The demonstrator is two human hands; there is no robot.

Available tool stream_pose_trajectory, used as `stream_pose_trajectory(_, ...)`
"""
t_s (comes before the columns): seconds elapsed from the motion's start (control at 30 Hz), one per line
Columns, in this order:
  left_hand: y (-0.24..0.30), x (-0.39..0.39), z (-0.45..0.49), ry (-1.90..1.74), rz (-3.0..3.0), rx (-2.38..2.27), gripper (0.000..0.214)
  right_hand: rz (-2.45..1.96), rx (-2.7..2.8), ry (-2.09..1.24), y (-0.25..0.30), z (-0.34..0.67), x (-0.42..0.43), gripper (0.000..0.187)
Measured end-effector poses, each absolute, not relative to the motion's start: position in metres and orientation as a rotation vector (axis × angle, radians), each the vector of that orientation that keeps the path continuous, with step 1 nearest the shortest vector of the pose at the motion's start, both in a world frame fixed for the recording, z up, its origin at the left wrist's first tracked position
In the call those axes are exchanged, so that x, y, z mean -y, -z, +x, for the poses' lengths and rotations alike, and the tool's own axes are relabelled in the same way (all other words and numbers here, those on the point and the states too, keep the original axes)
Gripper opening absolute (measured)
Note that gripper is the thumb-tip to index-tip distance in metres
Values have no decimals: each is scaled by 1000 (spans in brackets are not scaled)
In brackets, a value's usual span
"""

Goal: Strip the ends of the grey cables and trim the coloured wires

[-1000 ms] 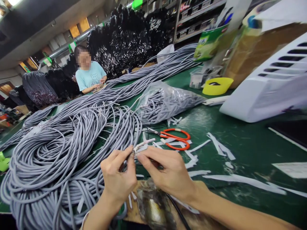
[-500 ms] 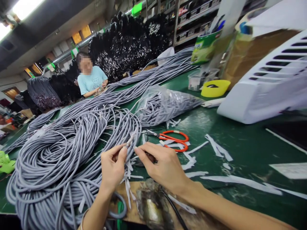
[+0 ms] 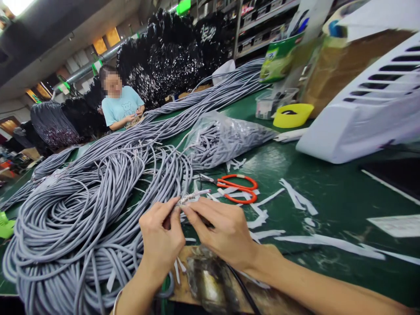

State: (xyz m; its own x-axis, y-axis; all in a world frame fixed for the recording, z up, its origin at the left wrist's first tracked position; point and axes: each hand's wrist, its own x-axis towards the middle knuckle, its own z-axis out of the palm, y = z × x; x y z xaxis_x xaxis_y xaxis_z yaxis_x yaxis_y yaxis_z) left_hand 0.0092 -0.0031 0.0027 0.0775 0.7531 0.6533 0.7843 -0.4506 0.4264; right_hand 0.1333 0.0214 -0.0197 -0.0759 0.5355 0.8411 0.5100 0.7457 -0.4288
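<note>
My left hand [image 3: 160, 236] and my right hand [image 3: 219, 232] meet low in the middle, both pinched on the stripped end of a grey cable [image 3: 192, 197], whose thin bare wires stick out to the right above my fingertips. The left thumb and forefinger grip the cable's sheath; the right fingertips hold the wires just beside them. A big heap of grey cable [image 3: 82, 218] lies to the left of my hands. Orange-handled scissors [image 3: 238, 188] lie on the green table [image 3: 328, 192] just beyond my right hand.
White paper strips [image 3: 297, 199] litter the table. A clear bag of cut grey pieces [image 3: 226, 138] lies behind the scissors. A white vented appliance [image 3: 364, 113], a yellow bowl [image 3: 292, 116] and a plastic tub stand at the right. A person in a light blue shirt [image 3: 120, 107] works across the table.
The cable end, raised and pointing up-left half a second ago, has come back down level between my fingertips. Both hands have closed together again.
</note>
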Motion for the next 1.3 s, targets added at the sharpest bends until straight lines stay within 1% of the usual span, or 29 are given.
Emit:
stream_pose_trajectory(0.07,-2,1,10,1317,-2257,1681,23,-762,1729,78,22,129,-14,30)
stream_pose_trajectory(0.13,-2,-3,9,1328,-2232,1823,22,-585,1779,153,23,125,-5,34)
stream_pose_trajectory(0.2,-3,-9,6,1410,-2219,2022,21,-379,1842,186,22,124,0,36)
stream_pose_trajectory(0.23,-4,-12,5,1487,-2236,2101,22,-374,1829,175,22,124,0,36)
stream_pose_trajectory(0.3,-5,-14,3,1700,-2284,2182,26,-602,1790,97,21,128,-7,32)
stream_pose_trajectory(0.37,-7,-13,2,1899,-2348,2186,31,-798,1740,86,20,133,-17,29)
stream_pose_trajectory(0.43,-7,-11,2,2027,-2392,2185,35,-900,1740,77,20,137,-25,30)
stream_pose_trajectory(0.53,-8,-8,4,2100,-2385,2198,39,-937,1778,7,21,139,-29,31)
stream_pose_trajectory(0.63,-9,-8,6,2063,-2396,2209,40,-940,1778,-32,22,137,-27,32)
stream_pose_trajectory(0.77,-6,-7,6,1947,-2421,2140,34,-926,1750,-102,20,135,-26,33)
stream_pose_trajectory(0.9,-1,-6,5,1655,-2437,1906,24,-929,1707,-248,16,134,-27,37)
stream_pose_trajectory(1.0,1,-4,6,1493,-2360,1685,22,-939,1705,-304,15,133,-26,40)
stream_pose_trajectory(1.1,2,-2,8,1431,-2260,1645,22,-909,1691,-181,16,133,-25,37)
stream_pose_trajectory(1.23,0,-5,10,1388,-2293,1801,24,-820,1700,109,21,131,-18,29)
stream_pose_trajectory(1.3,-1,-10,9,1444,-2294,1913,23,-696,1745,197,21,128,-11,29)
